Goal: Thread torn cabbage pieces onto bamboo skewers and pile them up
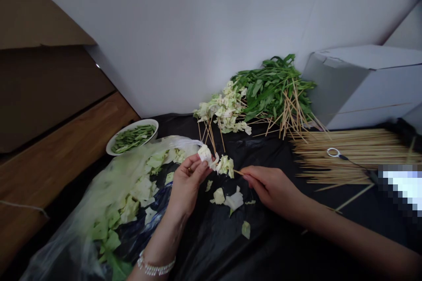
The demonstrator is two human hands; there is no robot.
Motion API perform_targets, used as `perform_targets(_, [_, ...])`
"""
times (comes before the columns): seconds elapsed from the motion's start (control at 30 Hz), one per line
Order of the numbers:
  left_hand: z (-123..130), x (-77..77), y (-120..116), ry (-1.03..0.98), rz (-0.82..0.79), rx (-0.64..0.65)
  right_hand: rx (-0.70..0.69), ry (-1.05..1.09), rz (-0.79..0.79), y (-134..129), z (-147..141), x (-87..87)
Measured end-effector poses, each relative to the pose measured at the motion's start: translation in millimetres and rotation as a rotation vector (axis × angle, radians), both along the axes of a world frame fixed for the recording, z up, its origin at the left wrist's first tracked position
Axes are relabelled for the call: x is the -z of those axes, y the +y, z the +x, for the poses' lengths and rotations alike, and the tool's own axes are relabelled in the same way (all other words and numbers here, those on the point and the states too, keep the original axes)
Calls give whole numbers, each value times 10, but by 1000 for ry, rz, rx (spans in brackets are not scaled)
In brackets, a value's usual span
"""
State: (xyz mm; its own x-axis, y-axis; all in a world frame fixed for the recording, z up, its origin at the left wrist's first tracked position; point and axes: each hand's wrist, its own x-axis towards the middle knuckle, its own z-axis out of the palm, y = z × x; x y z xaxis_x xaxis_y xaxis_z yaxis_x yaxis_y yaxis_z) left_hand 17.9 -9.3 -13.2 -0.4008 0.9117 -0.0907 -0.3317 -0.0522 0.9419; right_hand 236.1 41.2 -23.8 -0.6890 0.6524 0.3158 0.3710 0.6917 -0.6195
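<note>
Between my hands, a thin wooden skewer (238, 172) carries several bunched pieces of cabbage (225, 166). My right hand (263, 184) pinches the skewer's bare end between thumb and fingers. At the other end, my left hand (188, 180) is closed on a pale cabbage leaf piece (205, 154) at the skewer's tip; whether the point has gone through it is hidden. Loose cabbage pieces (234, 200) lie on the black plastic sheet (211, 246) below. To the left, a clear plastic bag (99, 193) spills more cut cabbage (141, 189).
A white bowl (156, 125) of cut green pods stands at left. Behind lie cabbage skewers (227, 109) and skewered leafy greens (270, 83) against the wall. Bare skewers (356, 153) are piled at right, with a ring (333, 153) on top. Boxes (369, 74) flank the sheet.
</note>
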Motion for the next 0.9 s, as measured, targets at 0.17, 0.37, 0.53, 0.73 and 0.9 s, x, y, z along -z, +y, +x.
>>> perform_targets(0.17, [-13, 47, -5, 50, 31, -7, 10, 2, 1, 5, 5, 3])
perform_targets(0.37, [4, 46, -18, 245, 37, -33, 12, 12, 7, 1, 5, 10])
perform_targets(0.53, [35, 9, -49, 376, 53, -43, 27, 18, 4, 2, 3, 9])
perform_targets(0.73, [32, 32, -61, 620, 81, -63, 57, 1, 34, 14, 10, 24])
perform_targets(0.9, [22, 56, -56, 742, 97, -81, 117, -60, 159, 6, 22, 62])
